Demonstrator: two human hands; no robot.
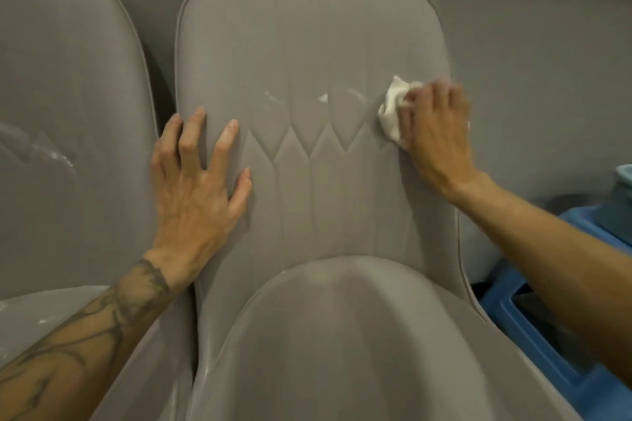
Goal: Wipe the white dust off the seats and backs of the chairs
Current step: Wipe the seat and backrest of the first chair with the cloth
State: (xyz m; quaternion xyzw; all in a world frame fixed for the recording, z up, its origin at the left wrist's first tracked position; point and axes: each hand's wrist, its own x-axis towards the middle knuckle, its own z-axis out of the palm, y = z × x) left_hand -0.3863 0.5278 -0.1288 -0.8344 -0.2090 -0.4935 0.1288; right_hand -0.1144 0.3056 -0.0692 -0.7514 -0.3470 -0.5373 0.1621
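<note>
Head view showed the right hand (434,133) gripping a white cloth (393,109) against the chair back (307,44), the left hand (198,181) spread flat.

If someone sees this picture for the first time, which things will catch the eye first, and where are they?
First the crumpled white cloth, which the right hand grips against the right side of the middle chair back. Next the white dust marks left of it on the same back, and the left hand lying flat at that back's left edge. The neighbouring chair on the left also bears white smears.
</note>
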